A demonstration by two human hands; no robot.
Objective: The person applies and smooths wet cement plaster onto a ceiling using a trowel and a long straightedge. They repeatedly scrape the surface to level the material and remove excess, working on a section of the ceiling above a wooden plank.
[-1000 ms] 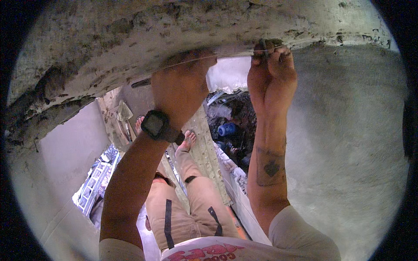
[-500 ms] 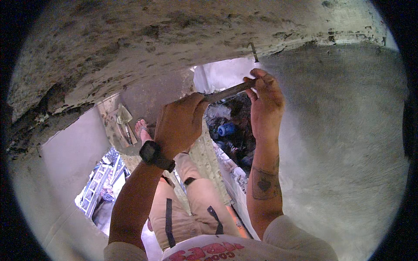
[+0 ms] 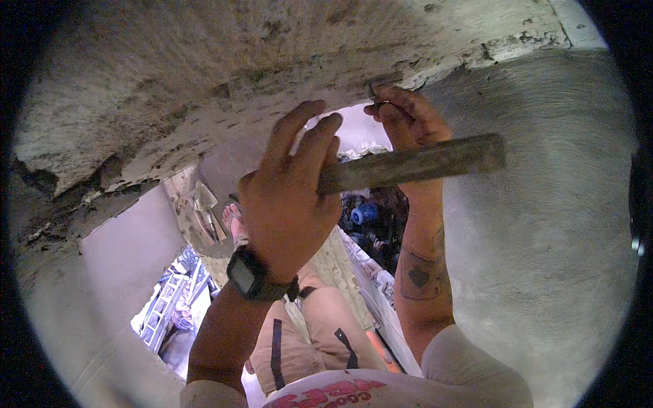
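Observation:
My left hand (image 3: 289, 197), with a dark watch on its wrist, holds one end of a short, flat, worn wooden strip (image 3: 415, 163). Its thumb side clasps the strip while the other fingers point upward. The strip's free end reaches right, passing in front of my right wrist. My right hand (image 3: 411, 119) is raised to the lower edge of the rough plaster overhead. There its thumb and fingers pinch a thin bent metal hook (image 3: 373, 90), mostly covered by the fingertips.
A curved grey plastered wall (image 3: 537, 190) rises close on my right. Rough, pitted plaster (image 3: 224, 75) spans overhead. A trowel (image 3: 204, 200) lies by my foot at lower left. Far below are a ladder (image 3: 163, 306) and a blue container (image 3: 364, 213) among debris.
My right hand has let go of the strip's far end and moved up to the metal hook. My left hand alone now holds the strip, swung closer, its fingers lifted.

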